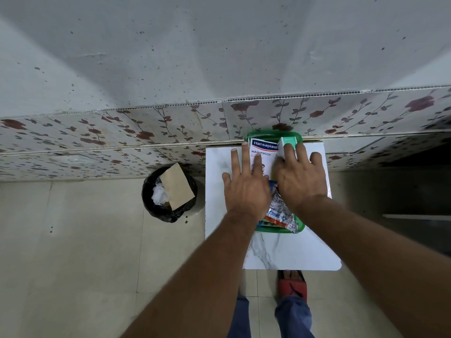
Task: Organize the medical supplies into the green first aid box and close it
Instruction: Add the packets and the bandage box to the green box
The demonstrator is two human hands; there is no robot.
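Green first aid box (278,230) lying open at the far edge of the white marble-patterned table (288,252). Left hand (246,185), fingers spread flat, presses the Hansaplast box (263,152) inside; right hand (301,178), fingers extended, rests on a white-and-green carton (289,141). Crinkled foil packets (280,211) fill the near end.

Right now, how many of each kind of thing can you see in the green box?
Hansaplast plaster pack: 1
White and green carton: 1
Crinkly clear packet: 1
Total: 3 showing in the green box; both hands hide whatever else is there.
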